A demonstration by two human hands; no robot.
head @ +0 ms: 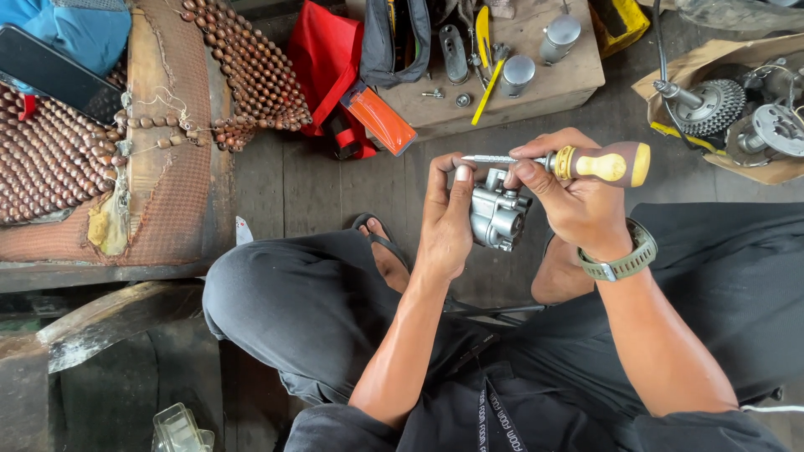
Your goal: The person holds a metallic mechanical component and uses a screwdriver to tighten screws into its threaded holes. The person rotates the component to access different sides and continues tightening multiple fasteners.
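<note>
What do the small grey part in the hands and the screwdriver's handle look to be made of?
The small grey machine part, gripped by the left hand, looks like cast metal: dull silver, matte, with moulded edges. The brown-and-yellow screwdriver handle, in the right hand, looks like smooth glossy plastic, possibly rubber-coated; its shaft shines like steel.

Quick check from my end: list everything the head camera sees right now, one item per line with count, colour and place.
metal part: 1, silver-grey, held at centre
screwdriver: 1, yellow-and-brown handle, over the part
wooden block: 1, tan, top centre, bearing small tools
metal cylinders: 2, silver, on the block
red bag: 1, red, top centre-left
beaded seat cover: 1, brown, left
phone: 1, black, top left
gear parts: several, grey, on cardboard, top right
wristwatch: 1, olive, right wrist
left hand: grips the part
right hand: grips the screwdriver
</note>
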